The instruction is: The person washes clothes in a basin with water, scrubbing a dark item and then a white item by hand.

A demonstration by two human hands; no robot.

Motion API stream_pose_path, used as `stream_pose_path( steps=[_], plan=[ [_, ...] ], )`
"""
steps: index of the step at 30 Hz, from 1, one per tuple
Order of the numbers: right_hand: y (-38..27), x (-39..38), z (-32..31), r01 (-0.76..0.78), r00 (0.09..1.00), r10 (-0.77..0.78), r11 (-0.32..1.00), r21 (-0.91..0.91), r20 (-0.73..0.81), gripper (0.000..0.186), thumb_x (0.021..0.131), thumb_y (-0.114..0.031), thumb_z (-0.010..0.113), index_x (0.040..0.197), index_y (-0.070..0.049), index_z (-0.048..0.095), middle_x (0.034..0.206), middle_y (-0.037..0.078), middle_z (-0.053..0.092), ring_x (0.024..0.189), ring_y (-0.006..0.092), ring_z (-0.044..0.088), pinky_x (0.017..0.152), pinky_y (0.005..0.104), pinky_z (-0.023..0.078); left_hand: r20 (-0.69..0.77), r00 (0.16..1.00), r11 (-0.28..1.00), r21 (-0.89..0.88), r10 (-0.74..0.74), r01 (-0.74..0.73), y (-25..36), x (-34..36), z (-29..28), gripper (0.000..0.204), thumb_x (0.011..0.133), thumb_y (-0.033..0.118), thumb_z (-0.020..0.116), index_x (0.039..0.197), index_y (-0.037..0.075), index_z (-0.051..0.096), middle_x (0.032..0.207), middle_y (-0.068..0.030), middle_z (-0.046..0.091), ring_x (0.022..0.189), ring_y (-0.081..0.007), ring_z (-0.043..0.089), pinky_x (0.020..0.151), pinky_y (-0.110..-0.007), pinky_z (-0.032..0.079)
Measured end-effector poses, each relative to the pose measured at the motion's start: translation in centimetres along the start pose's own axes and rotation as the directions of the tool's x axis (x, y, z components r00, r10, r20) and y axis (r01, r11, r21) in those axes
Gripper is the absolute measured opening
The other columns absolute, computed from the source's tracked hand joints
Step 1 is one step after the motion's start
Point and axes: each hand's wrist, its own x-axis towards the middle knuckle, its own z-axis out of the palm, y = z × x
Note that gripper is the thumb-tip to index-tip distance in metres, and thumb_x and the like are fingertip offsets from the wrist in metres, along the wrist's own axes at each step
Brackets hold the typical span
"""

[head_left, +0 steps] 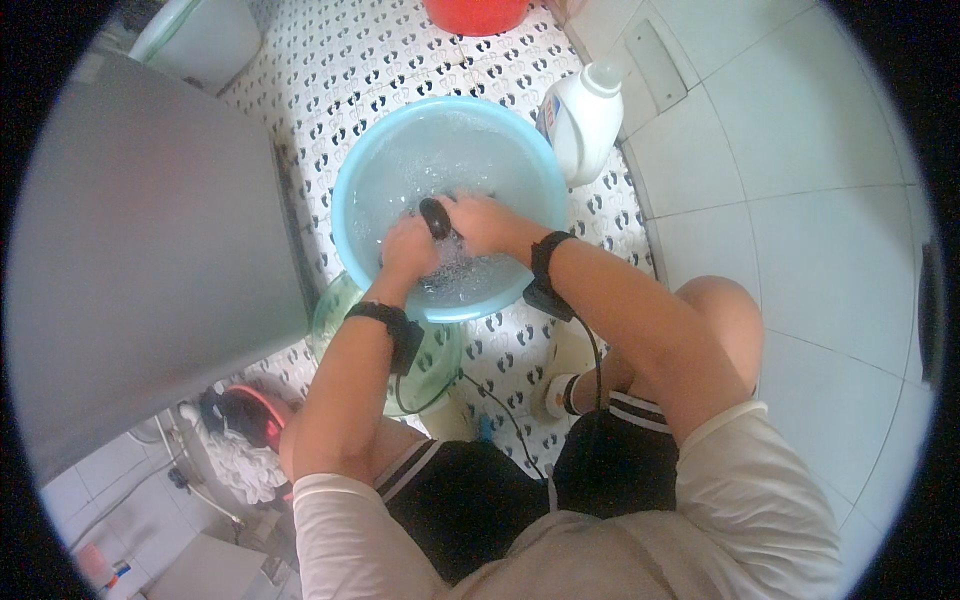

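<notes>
A light-blue round basin [347,180] holds cloudy, bubbly water. Inside it, at the water's surface, my left hand [410,247] and my right hand [478,223] are close together with fingers curled in. A dark, wet, rounded bulge of what looks like cloth [435,218] shows between them, and both hands grip it. Its lower part seems to run down into the water under my hands, where splashes and foam blur it. My fingertips are partly hidden. Each wrist wears a black strap with a small box.
A white bottle [583,125] stands right of the basin by the tiled wall. A green translucent basin [430,365] sits nearer my legs. Beyond are a red tub [476,14] and a white bucket [210,45]. A grey panel [160,240] rises at left; laundry [240,460] lies below it.
</notes>
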Motion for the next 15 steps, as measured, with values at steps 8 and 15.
stream_pose_path(
  steps=[8, 15],
  plan=[
    [-0.1, 0.1, 1.5, 0.014, 0.99, -0.013, 1.0, 0.008, -0.138, 0.06, 0.077, -0.017, 0.076, 0.13, -0.001, 0.053, 0.121, 0.028, 0.061, 0.111, 0.0461, 0.063, 0.095, 0.0512, 0.053, 0.068, 0.995, 0.994, 0.093, -0.071, 0.065, 2.0, -0.1, -0.5, 0.042, 0.078, 0.035, 0.073, 0.112, 0.01, 0.071, 0.113, -0.0192, 0.071, 0.107, -0.0394, 0.068, 0.091, -0.05, 0.055],
    [-2.3, -0.9, -0.5, -0.106, 0.994, 0.105, 0.984, -0.146, -0.015, 0.062, 0.073, -0.015, 0.08, 0.128, -0.004, 0.052, 0.119, 0.023, 0.062, 0.107, 0.0448, 0.064, 0.09, 0.0513, 0.055, 0.059, 0.998, 0.993, 0.117, -0.017, 0.01, 2.9, -1.5, -2.1, 0.054, 0.076, 0.042, 0.077, 0.12, 0.012, 0.068, 0.113, -0.0188, 0.071, 0.105, -0.037, 0.069, 0.092, -0.048, 0.055]
  ],
)
